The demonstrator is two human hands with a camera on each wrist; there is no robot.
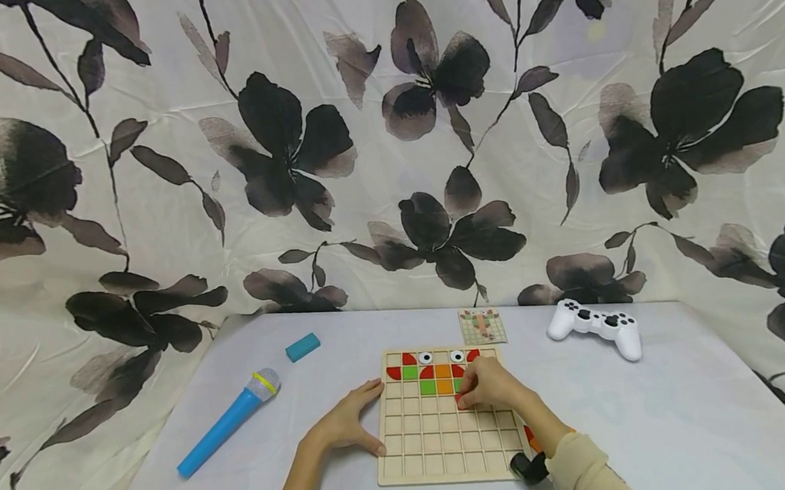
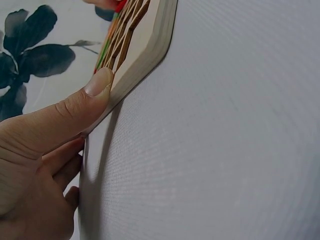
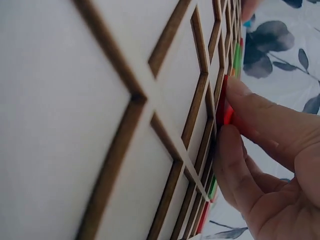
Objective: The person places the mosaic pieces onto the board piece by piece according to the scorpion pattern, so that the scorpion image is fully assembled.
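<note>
A square wooden grid board [image 1: 417, 464] lies on the table, its upper rows partly filled with red, green and orange tiles [image 1: 443, 379] and two eye tiles [image 1: 425, 358]. My left hand [image 1: 343, 424] rests at the board's left edge, fingers extended; in the left wrist view the thumb [image 2: 97, 85] presses against the rim near a corner. Between the thumb and fingers of my right hand [image 1: 490, 385] a small red tile [image 3: 227, 114] is pinched, right at the grid just under the filled rows. The right hand hides part of those rows.
Behind the board lies a patterned picture card [image 1: 482, 326]. A white game controller [image 1: 596, 327] sits at the back right. Toward the left are a blue toy microphone [image 1: 223, 427] and a teal block [image 1: 303, 347]. Red and orange pieces [image 1: 532, 439] show beside the right forearm.
</note>
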